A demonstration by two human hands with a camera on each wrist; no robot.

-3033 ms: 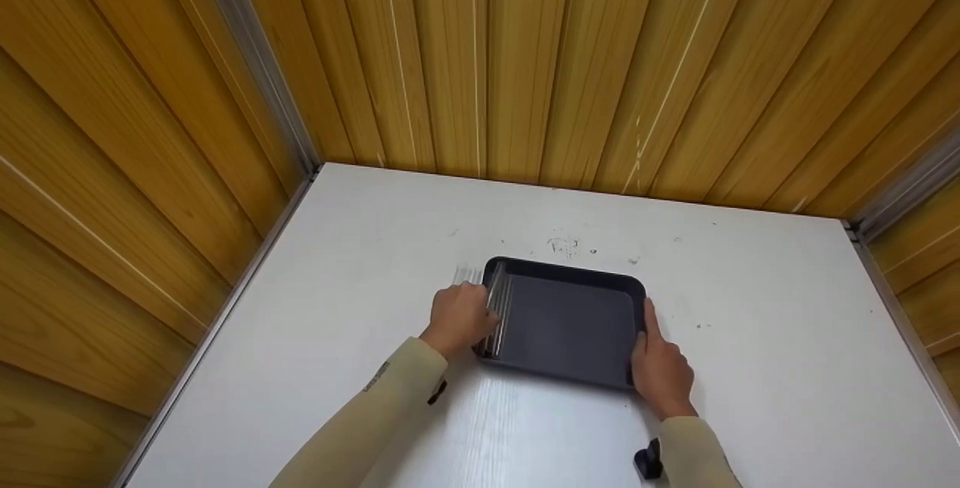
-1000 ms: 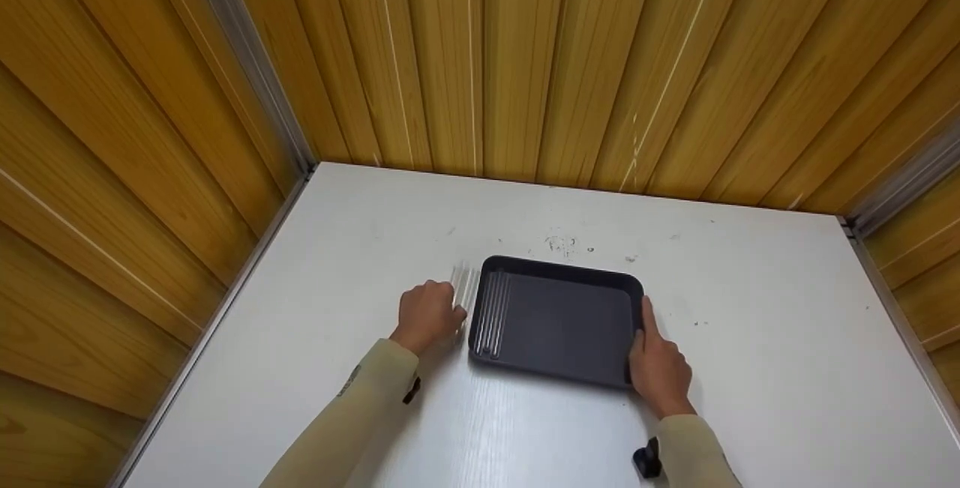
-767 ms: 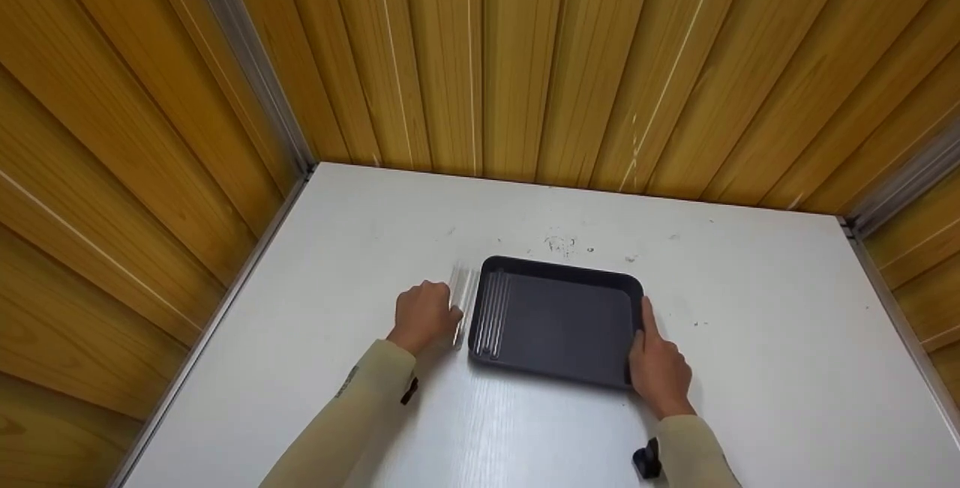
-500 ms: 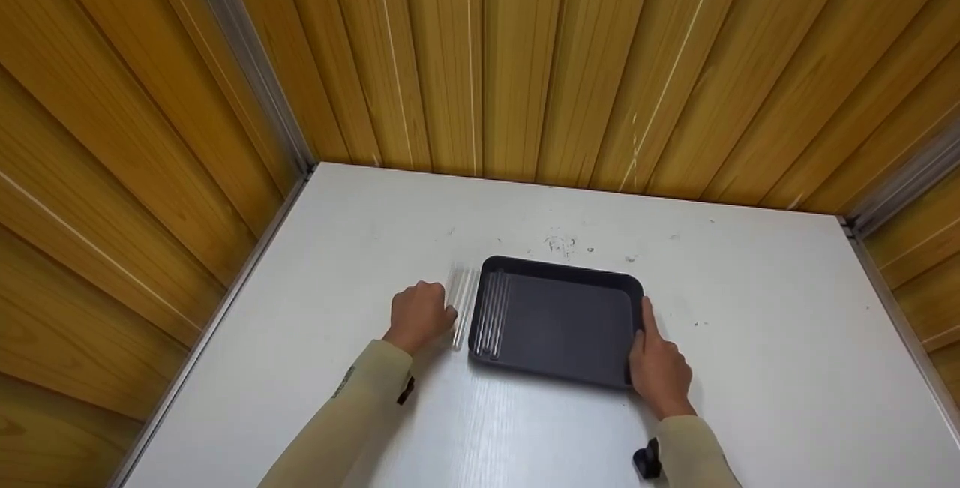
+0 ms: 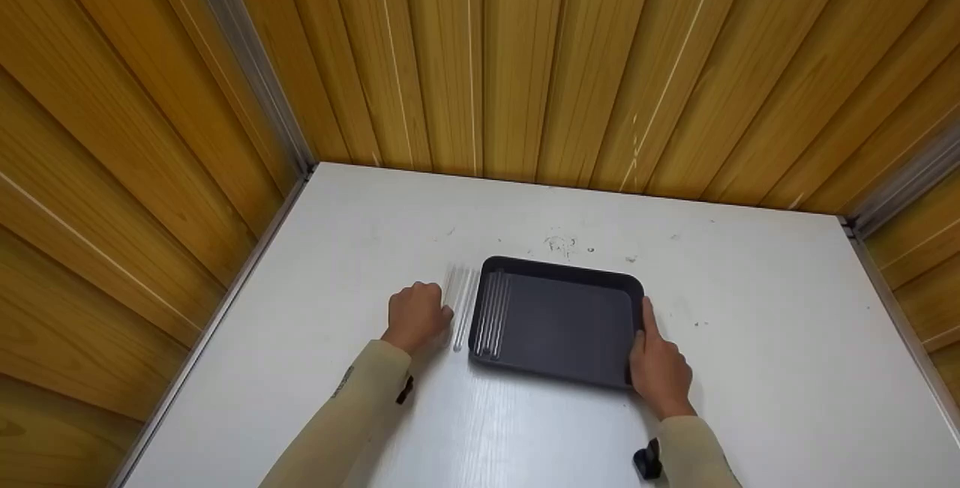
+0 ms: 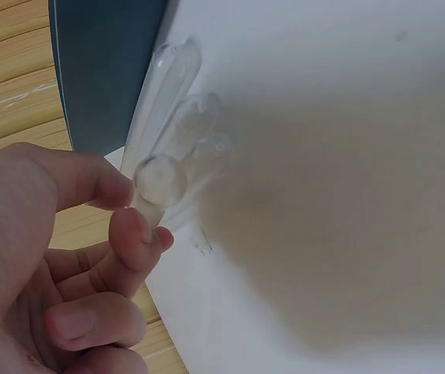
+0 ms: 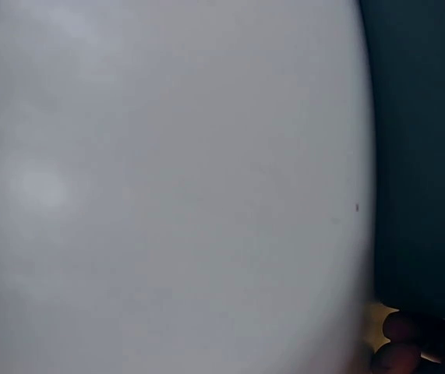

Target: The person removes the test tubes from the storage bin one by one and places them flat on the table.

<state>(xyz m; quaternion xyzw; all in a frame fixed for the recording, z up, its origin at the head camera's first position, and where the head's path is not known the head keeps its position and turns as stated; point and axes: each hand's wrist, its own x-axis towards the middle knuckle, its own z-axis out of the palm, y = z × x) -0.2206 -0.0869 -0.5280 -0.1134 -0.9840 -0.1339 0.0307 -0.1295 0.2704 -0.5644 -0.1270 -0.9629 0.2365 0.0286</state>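
Observation:
My left hand (image 5: 416,319) is just left of a dark grey tray (image 5: 570,323), beside several clear test tubes (image 5: 463,315) lying side by side on the table. In the left wrist view, thumb and fingertips pinch one clear test tube (image 6: 160,181), its rounded end facing the camera. Other tubes (image 6: 171,93) lie behind it, along the tray's wall. More clear test tubes (image 5: 491,315) lie in a row inside the tray's left end. My right hand (image 5: 661,372) grips the tray's right rim, thumb on the inner side and index finger stretched along the outside.
The white table (image 5: 360,248) bears small dark marks behind the tray. Yellow wood-patterned panels (image 5: 525,61) stand at the back and both sides, with metal strips at the corners. A black device (image 5: 646,462) sits at the right wrist.
Three seconds ago my left hand was at the tray's left end; it has since moved left, out to the tubes on the table, then crept a little further left. My right hand stays put.

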